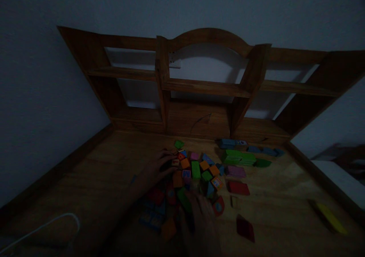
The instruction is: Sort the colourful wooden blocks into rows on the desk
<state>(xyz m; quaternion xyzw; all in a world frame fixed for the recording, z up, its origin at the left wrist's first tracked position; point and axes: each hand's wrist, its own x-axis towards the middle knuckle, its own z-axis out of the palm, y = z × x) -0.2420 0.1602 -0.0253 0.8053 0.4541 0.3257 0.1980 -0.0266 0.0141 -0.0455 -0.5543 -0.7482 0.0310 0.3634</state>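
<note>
In the head view, my left hand [156, 167] reaches into the left side of a pile of wooden toy blocks. Its thumb and fingers are apart, close to a small block with a printed mark [175, 162] and an orange block [185, 163]. Lower down, my right hand [202, 221] has its thumb and fingers around a dark green block [184, 199]. Just beyond stand an upright green block [195, 170], a printed purple block [186, 174] and an orange block [178, 179]. Deep shadow hides parts of both hands and the nearest blocks.
To the right, blocks sit grouped by colour: blue [228, 143], green [238, 157], pink [235, 171] and red [238, 188]. A yellow block [330, 218] lies far right. A wooden shelf unit [199, 118] stands along the wall. A white cord [68, 214] is at lower left.
</note>
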